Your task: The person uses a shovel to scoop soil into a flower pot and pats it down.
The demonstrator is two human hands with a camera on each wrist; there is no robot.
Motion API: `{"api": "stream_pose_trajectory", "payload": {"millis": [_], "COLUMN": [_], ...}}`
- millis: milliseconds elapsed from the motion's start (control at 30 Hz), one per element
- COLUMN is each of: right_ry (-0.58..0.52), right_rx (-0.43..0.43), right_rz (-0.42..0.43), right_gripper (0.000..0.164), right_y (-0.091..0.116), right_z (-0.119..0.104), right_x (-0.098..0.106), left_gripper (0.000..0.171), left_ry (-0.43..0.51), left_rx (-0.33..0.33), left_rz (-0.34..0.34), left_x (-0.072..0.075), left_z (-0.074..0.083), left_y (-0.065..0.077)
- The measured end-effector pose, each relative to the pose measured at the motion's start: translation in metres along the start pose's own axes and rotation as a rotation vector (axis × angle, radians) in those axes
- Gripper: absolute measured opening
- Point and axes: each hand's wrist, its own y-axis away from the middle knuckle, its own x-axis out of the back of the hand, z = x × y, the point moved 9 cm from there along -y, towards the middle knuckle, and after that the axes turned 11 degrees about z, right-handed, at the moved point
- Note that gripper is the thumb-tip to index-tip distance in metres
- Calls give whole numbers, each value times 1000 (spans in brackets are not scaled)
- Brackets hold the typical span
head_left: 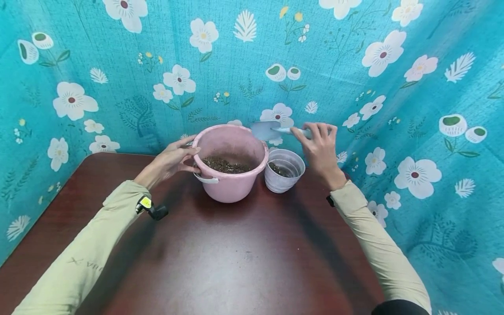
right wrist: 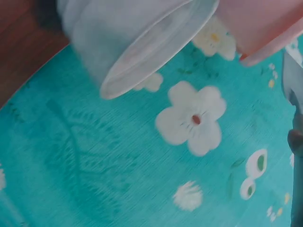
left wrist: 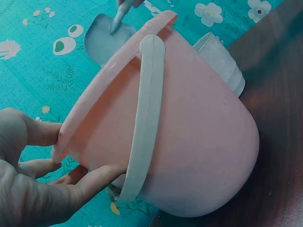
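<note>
A pink bucket [head_left: 232, 186] with dark soil [head_left: 226, 165] inside stands on the table. My left hand [head_left: 173, 159] grips it at its left rim; in the left wrist view the fingers are at the rim and the thumb lies against the wall beside the pale handle [left wrist: 147, 113]. My right hand [head_left: 320, 144] holds a light blue hand trowel [head_left: 265, 130] by its handle, the blade up at the bucket's right rim. Just right of the bucket stands a grey-white plant pot [head_left: 284, 177] with some soil in it. In the right wrist view only part of the trowel [right wrist: 293, 82] shows.
The dark red-brown table [head_left: 236, 253] reaches toward me under both forearms. A turquoise floral curtain [head_left: 220, 57] hangs close behind the bucket and pot and along the right side.
</note>
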Motion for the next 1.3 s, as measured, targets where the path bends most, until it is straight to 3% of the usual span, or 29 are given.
{"api": "stream_pose_trajectory", "payload": {"millis": [133, 267, 400, 567, 667, 733, 867, 1000, 1200, 1300], "right_ry": [-61, -94, -43, 90, 114, 125, 142, 78, -132, -253], "right_rx": [80, 135, 158, 216, 224, 207, 184, 204, 118, 82], "right_rz": [-42, -166, -309, -564, -748, -821, -825, -830, -964, -965], "right_gripper": [37, 34, 31, 18, 13, 17, 27, 31, 19, 15], "right_y": [-7, -10, -18, -29, -20, -14, -8, -6, 5, 6], "right_z": [-24, -44, -55, -76, -92, -100, -106, -110, -118, -121], "right_x": [-10, -27, -46, -99, -135, -150, -161, -164, -175, -174], "left_gripper": [69, 68, 69, 70, 69, 68, 69, 69, 69, 69], "left_ry": [23, 15, -16, -2, 31, 41, 34, 46, 12, 10], "left_rx": [-10, -12, -7, -25, -27, -23, -20, -28, -30, -32], "left_rz": [-7, -15, -13, -17, -33, -37, -27, -28, -28, -31], "left_x": [-4, -8, -9, -12, -15, -16, -15, -13, -6, -4], "left_z": [1, 2, 3, 9, 10, 9, 8, 9, 2, 1], "left_y": [-2, -1, 1, -1, -3, -4, -6, -5, 1, 1]}}
